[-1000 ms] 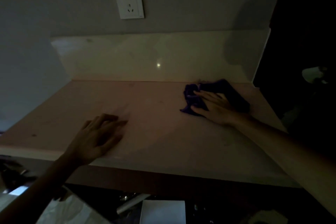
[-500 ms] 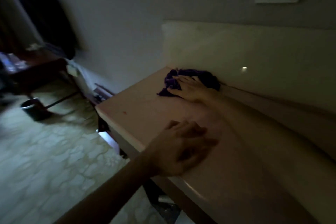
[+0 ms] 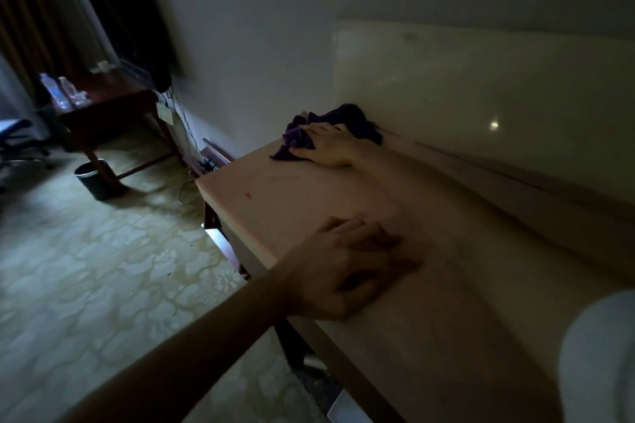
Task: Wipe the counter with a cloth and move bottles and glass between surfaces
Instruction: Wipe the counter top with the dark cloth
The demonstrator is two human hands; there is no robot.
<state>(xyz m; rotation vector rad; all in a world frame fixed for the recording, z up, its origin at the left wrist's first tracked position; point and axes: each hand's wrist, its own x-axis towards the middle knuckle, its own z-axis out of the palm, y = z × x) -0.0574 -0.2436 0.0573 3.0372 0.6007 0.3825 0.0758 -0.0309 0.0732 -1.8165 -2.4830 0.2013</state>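
Head cam, pretty dim: over at 9 o'clock a side table [image 3: 113, 103] holds some bottles [image 3: 56, 93], bin [image 3: 94, 178] on the floor below. Left hand [image 3: 347, 268] lies flat, fingers spread, palm down on the desk [image 3: 309, 196], holding nothing. Right hand [image 3: 326, 144] at 12 o'clock presses flat on the purple cloth [image 3: 347, 117] against the backsplash.

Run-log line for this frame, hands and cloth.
phase: wiping | right hand: flat on purple cloth, far corner of counter | left hand: flat on counter, empty | bottles: on side table
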